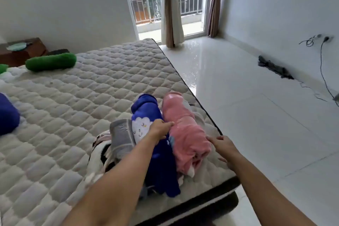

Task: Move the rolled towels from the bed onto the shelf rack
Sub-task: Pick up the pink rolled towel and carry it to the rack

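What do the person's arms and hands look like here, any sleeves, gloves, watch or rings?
Both arms are bare as far as the picture shows them: no sleeves reach into view. The left hand and the right hand wear no gloves. No watch, bracelet or band shows on either wrist. No ring stands out on the fingers, though the picture is too soft to rule out a thin one.

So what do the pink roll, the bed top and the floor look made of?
Pink rolled towel: soft fleece or terry, judging by its matte, fuzzy folds. Mattress: quilted fabric, stitched into padded squares. Floor: glossy white tile, probably ceramic, mirroring the window light, with thin joint lines.
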Demonstrator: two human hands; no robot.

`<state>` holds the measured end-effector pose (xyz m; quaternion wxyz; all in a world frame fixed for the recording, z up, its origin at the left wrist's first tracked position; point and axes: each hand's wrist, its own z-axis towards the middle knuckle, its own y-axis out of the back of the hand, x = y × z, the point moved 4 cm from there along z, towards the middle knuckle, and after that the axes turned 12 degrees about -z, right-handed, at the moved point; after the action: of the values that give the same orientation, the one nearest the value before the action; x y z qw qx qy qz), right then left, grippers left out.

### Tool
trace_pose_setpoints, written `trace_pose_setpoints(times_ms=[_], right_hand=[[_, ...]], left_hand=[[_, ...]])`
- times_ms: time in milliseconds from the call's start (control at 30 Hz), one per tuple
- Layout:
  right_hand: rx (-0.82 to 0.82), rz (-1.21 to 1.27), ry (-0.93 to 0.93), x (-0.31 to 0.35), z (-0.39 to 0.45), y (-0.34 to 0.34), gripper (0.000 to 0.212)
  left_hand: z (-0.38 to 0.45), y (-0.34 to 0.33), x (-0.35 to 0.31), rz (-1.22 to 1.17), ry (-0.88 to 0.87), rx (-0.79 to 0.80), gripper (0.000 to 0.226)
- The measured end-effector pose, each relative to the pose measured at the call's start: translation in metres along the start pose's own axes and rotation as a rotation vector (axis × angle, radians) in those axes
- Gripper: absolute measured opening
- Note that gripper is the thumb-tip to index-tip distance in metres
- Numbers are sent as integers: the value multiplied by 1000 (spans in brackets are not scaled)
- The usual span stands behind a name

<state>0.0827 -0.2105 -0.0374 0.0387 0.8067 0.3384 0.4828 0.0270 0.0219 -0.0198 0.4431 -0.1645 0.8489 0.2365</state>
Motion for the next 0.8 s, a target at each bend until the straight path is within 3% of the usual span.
trace_pose_setpoints(times_ms=[67, 167, 233, 333, 467, 600, 800], right_hand=[[39, -9, -65, -10, 17, -6, 82], [214, 2, -114, -21, 42, -24, 79], [302, -17, -115, -19, 56, -31, 66], [447, -37, -81, -3, 73, -32, 33], [593, -113, -16, 15, 98, -27, 43], [659, -143, -4, 29, 117, -25, 49], [740, -99, 35, 47, 117, -10, 44]], left_hand=[[17, -8, -1, 47, -57, -61, 31], [40, -18, -8, 80, -33, -104, 58], [57, -25, -15, 40, 12, -130, 72], [83, -33, -15, -120, 180, -154, 99], [104, -43, -9, -313, 461, -57, 121], [113, -42, -13, -349, 514, -67, 97], [92, -30, -22, -499, 395, -206, 79]])
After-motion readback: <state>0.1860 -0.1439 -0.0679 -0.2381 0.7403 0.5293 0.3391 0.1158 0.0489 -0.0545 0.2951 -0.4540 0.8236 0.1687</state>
